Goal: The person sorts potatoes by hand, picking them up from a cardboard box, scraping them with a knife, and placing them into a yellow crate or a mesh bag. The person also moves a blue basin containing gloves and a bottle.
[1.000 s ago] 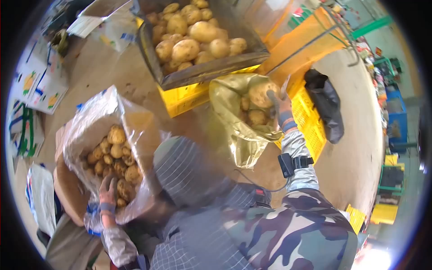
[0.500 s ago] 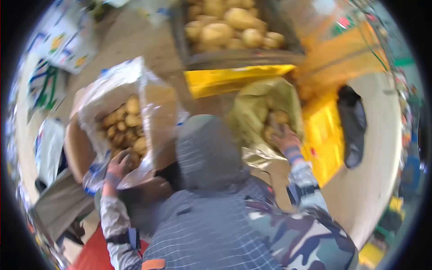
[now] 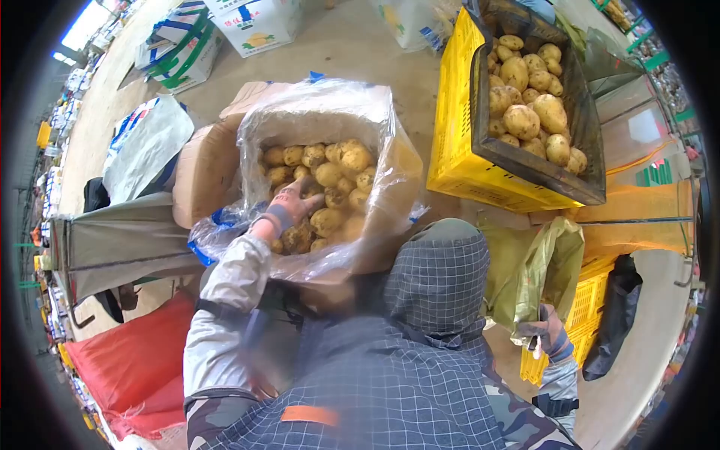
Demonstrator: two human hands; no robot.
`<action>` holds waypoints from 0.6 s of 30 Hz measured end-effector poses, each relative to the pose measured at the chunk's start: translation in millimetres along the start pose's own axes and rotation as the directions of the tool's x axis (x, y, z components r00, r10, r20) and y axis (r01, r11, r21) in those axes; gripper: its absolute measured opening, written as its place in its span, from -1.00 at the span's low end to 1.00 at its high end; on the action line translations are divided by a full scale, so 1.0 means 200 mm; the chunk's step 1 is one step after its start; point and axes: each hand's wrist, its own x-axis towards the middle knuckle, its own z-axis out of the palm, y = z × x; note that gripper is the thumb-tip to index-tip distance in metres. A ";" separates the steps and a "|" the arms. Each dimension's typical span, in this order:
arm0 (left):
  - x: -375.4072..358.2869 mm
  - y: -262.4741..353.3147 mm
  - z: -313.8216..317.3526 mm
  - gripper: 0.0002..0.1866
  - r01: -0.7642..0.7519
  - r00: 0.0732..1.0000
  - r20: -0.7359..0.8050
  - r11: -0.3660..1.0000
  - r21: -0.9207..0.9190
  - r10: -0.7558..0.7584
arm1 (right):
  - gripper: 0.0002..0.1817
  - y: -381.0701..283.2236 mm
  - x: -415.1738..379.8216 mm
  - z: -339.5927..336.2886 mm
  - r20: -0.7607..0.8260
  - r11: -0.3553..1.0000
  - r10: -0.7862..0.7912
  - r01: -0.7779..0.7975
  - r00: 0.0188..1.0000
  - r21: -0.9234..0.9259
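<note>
My left hand (image 3: 294,202) lies on the potatoes (image 3: 328,174) inside a cardboard box (image 3: 196,176), its fingers stretched out and apart. Clear plastic film (image 3: 322,105) lines that box and hangs over its sides. At the right, my right hand (image 3: 546,330) is closed on the near edge of an olive-green bag (image 3: 551,259). The bag's inside is turned out of sight. Both hands wear wrist coverings, and the fingers look soiled.
A yellow crate with a dark rim (image 3: 457,127) holds several potatoes beyond the bag. Further yellow crates (image 3: 581,315) and a black bag (image 3: 616,315) stand at right. Printed cartons (image 3: 255,30) are at the back, a red sack (image 3: 139,360) at left.
The view has swung, so box and crate appear further right. My left hand has moved from the box's near side onto the potatoes. My right hand has come out of the bag to its edge.
</note>
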 end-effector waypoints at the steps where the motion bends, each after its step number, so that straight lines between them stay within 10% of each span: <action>1: 0.06 0.09 0.02 -0.09 -0.002 1.000 -0.022 0.995 -0.102 -0.001 | -0.71 -0.03 -0.01 -0.01 -0.030 0.976 0.164 -0.158 0.986 0.149; 4: 0.31 0.19 0.24 -0.03 -0.188 0.950 -0.279 0.971 -0.149 0.141 | -0.66 -0.08 0.03 0.08 -0.654 0.934 -0.007 -0.228 0.756 -0.274; 6: 0.29 0.37 0.22 -0.05 -0.121 0.941 -0.313 0.992 0.032 0.125 | -0.63 -0.06 0.11 0.03 -0.639 0.856 -0.337 -0.058 0.692 -0.514; 9: 0.32 0.30 0.21 -0.17 -0.209 0.953 -0.278 0.928 -0.307 0.123 | -0.64 -0.45 0.19 0.20 -0.562 0.787 -0.547 0.153 0.621 -0.597; 11: 0.24 0.22 0.09 -0.33 -0.052 0.981 0.061 0.550 -0.833 0.186 | -0.63 -0.78 0.27 0.43 -0.542 0.923 -0.382 0.335 0.749 -0.188; 14: 0.02 0.07 -0.13 -0.52 0.239 0.853 0.274 0.135 -0.962 0.444 | -0.53 -1.08 0.57 0.72 -0.210 0.867 -0.498 0.476 0.841 -0.151; 16: -0.10 0.01 -0.26 -0.58 -0.118 0.860 0.105 0.394 -0.912 0.500 | -0.40 -1.14 0.83 0.94 0.062 0.630 -0.702 0.659 0.710 -0.412; 18: -0.22 0.00 -0.30 -0.61 -0.684 0.728 -0.335 0.607 -0.405 0.598 | -0.31 -1.23 1.01 1.26 0.158 0.574 -0.674 0.647 0.721 -0.502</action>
